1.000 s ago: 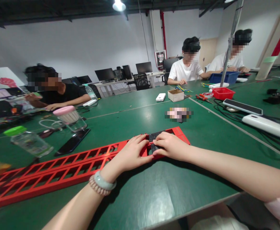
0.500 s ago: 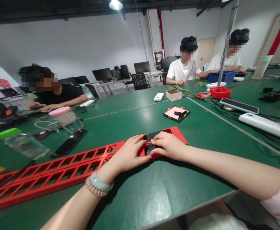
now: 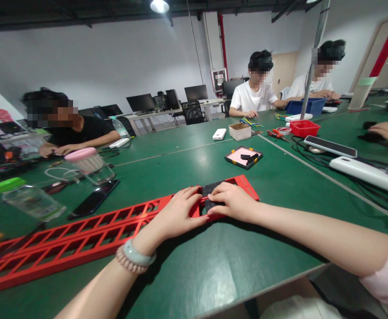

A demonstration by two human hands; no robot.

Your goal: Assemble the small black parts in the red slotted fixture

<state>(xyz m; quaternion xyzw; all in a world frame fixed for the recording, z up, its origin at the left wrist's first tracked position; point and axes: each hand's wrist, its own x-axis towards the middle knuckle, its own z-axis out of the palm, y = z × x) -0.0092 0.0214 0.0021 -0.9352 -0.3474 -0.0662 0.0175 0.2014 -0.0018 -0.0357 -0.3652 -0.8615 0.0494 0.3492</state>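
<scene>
A long red lattice frame (image 3: 161, 204) with two rows of slanted openings lies across the table in front of me. My left hand (image 3: 180, 207) grips it near its right end, fingers over the far side and thumb along the near edge. Two black blocks, a far one (image 3: 210, 189) and a near one (image 3: 210, 204), sit in the frame's right part. Over them is my right hand (image 3: 236, 201), its fingers closed on the near block, partly hiding both.
Beyond the frame stands a shallow tray (image 3: 237, 165) with small black parts. Left are a phone (image 3: 94, 199), a pink-lidded jar (image 3: 92, 166) and a green-lidded jar (image 3: 31, 201). A white power strip (image 3: 363, 173) and cables lie right. Several people sit around the table.
Both my hands keep their places on the frame and blocks. The view has shifted slightly. At the far right, another person's hand reaches further into view over a black object.
</scene>
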